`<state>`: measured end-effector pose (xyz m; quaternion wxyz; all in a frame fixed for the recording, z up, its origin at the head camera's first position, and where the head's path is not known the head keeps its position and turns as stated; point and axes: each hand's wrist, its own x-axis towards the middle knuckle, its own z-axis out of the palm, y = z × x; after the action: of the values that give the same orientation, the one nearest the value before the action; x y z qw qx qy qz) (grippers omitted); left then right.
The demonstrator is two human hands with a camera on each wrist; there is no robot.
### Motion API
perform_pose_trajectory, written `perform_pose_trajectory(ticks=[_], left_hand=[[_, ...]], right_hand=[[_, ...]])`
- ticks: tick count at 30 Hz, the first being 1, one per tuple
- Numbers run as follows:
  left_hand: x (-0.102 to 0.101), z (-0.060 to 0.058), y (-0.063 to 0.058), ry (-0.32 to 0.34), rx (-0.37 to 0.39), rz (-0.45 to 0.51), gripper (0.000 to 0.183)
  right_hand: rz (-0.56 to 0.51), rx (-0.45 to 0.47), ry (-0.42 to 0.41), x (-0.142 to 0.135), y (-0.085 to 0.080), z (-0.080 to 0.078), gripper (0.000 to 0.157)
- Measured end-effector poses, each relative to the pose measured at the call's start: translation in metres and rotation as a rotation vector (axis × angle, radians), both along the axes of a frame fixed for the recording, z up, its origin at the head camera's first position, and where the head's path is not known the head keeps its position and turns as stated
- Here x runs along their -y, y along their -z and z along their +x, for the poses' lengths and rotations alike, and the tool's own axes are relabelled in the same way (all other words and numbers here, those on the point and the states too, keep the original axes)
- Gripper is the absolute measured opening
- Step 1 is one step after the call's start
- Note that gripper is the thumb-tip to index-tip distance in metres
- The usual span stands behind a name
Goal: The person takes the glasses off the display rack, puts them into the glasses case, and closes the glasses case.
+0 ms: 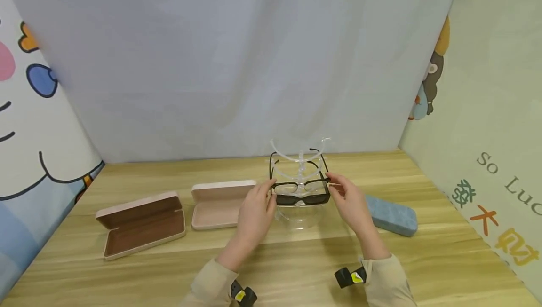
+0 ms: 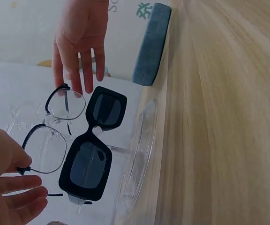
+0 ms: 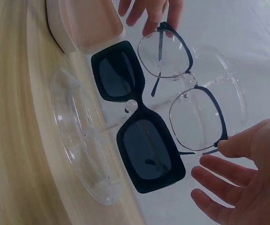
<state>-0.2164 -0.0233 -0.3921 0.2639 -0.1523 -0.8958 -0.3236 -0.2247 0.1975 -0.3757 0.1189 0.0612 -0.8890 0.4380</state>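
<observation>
A clear display stand on the table carries two pairs of eyewear. Its upper pair is eyeglasses with a dark top rim, thin lower rims and clear lenses. Just below sit black sunglasses with dark lenses. At one end of the eyeglasses, my left hand pinches the frame corner near the hinge. My right hand pinches the opposite corner between thumb and index finger, its other fingers spread loosely. Neither hand grips the sunglasses. The temples reach back past the stand's upper arms.
Left of the stand are an open glasses case with a brown lining and an open pink case, partly behind my left hand. A closed blue case lies right of my right hand. A pale curtain hangs behind the table.
</observation>
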Motion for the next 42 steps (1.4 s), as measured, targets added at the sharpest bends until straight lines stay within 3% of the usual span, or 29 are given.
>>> perform_pose_trajectory(ticks=[5, 10, 17, 30, 42], left_hand=[[-0.003, -0.002, -0.003, 0.036, -0.009, 0.029, 0.036], [-0.001, -0.001, -0.004, 0.015, -0.038, 0.05, 0.034], [0.005, 0.0, -0.012, 0.025, -0.1, 0.096, 0.028], [0.018, 0.01, -0.035, 0.048, -0.2, 0.194, 0.012], [0.03, 0.024, -0.058, 0.124, -0.114, 0.374, 0.012]], right_hand=[[-0.1, -0.018, 0.059, 0.002, -0.002, 0.0, 0.032], [-0.089, -0.041, 0.101, 0.005, -0.003, 0.001, 0.03], [-0.145, -0.067, 0.084, 0.008, -0.013, 0.008, 0.027], [-0.148, -0.182, 0.053, 0.018, -0.036, 0.024, 0.019], [-0.098, -0.239, 0.049, 0.026, -0.064, 0.054, 0.02]])
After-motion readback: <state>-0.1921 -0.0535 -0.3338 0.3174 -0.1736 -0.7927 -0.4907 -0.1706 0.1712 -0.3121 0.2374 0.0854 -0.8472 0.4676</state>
